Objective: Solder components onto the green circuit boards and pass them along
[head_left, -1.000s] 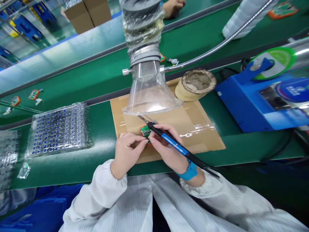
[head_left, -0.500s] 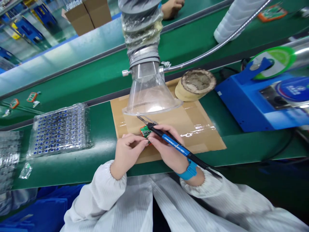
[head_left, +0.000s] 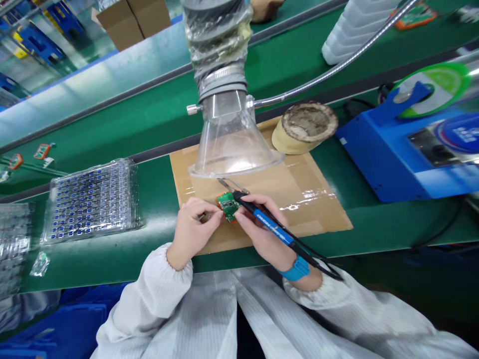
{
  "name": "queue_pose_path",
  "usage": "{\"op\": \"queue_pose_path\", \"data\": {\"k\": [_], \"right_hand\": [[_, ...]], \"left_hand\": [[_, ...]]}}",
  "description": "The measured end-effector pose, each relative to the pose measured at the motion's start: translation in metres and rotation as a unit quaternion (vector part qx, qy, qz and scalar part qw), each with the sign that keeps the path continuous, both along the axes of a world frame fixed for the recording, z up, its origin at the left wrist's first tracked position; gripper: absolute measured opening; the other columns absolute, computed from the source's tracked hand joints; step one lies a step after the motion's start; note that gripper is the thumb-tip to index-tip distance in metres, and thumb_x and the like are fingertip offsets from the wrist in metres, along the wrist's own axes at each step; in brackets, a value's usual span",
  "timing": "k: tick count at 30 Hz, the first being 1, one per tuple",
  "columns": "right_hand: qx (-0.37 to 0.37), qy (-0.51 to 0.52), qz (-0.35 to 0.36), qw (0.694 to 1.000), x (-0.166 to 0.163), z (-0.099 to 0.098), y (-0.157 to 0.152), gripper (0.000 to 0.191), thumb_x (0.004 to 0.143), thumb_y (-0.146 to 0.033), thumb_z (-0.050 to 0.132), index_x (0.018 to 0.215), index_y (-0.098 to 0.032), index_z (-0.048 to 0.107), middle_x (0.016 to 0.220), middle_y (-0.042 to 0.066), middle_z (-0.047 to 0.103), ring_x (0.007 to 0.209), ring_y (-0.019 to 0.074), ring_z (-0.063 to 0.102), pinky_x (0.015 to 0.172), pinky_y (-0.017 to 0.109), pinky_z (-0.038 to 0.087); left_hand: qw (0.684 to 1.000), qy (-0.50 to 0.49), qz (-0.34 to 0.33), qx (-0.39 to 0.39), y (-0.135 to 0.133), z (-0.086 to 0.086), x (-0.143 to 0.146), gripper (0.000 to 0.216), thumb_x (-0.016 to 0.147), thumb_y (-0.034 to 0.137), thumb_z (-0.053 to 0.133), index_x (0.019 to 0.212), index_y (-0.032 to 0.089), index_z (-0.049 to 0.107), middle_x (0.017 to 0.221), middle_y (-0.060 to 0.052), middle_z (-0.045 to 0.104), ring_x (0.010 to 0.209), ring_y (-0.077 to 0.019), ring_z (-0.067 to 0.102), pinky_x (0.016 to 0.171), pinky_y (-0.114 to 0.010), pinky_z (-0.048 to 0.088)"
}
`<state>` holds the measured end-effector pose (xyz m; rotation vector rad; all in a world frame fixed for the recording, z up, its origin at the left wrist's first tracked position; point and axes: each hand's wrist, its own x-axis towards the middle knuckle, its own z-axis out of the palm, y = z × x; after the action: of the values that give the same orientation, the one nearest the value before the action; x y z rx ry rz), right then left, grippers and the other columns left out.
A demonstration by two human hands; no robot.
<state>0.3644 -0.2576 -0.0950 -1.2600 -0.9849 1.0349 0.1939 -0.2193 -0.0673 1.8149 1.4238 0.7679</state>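
Note:
A small green circuit board (head_left: 227, 203) with an orange edge is over the brown cardboard sheet (head_left: 318, 209), in front of the clear hood. At its left edge, my left hand (head_left: 195, 224) is closed, with thumb and forefinger pinched on the board. A small dark bit shows between those fingers, too small to name. My right hand (head_left: 267, 232) grips a blue and black soldering iron (head_left: 275, 227) like a pen, its metal tip pointing up and left beyond the board. The right thumb reaches the board's right edge.
A clear fume hood (head_left: 234, 144) on a ribbed duct hangs just beyond my hands. A round pot (head_left: 305, 127) and a blue soldering station (head_left: 389, 154) stand to the right. On the left are plastic trays of blue parts (head_left: 92, 202). A green belt (head_left: 149, 117) runs behind.
My fingertips, which met in front of the circuit board, have parted. The left hand has shifted slightly left and the right slightly right, so more of the board shows.

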Motion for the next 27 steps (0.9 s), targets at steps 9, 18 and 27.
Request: {"op": "queue_pose_path", "data": {"k": [9,18,27], "right_hand": [[0.053,-0.179,-0.068,0.98,0.044,-0.021,-0.022,0.018,0.091,-0.034,0.071,0.107,-0.026,0.074,0.101,0.007,0.077,0.088,0.0241,0.075,0.082,0.041,0.061],[0.142,-0.212,0.007,0.967,0.042,-0.01,-0.022,0.015,0.086,-0.021,0.071,0.1,-0.026,0.071,0.084,0.003,0.074,0.074,0.0208,0.071,0.064,0.033,0.057],[0.182,-0.24,0.032,0.953,0.041,-0.011,-0.02,0.019,0.084,-0.017,0.071,0.102,-0.024,0.069,0.08,0.002,0.072,0.069,0.0187,0.07,0.062,0.032,0.056]], "left_hand": [[0.985,0.159,-0.067,-0.014,0.023,-0.013,-0.002,0.018,0.084,0.015,0.073,0.068,0.02,0.073,0.083,-0.003,0.072,0.088,-0.0212,0.059,0.086,-0.041,0.039],[0.977,0.176,-0.092,-0.073,0.029,-0.003,-0.001,0.018,0.085,0.017,0.071,0.067,0.02,0.071,0.084,-0.002,0.071,0.091,-0.0208,0.057,0.088,-0.04,0.038],[0.97,0.196,-0.118,-0.079,0.035,0.001,0.001,0.016,0.081,0.014,0.07,0.066,0.019,0.07,0.082,-0.001,0.071,0.09,-0.0206,0.057,0.087,-0.04,0.038]]}}
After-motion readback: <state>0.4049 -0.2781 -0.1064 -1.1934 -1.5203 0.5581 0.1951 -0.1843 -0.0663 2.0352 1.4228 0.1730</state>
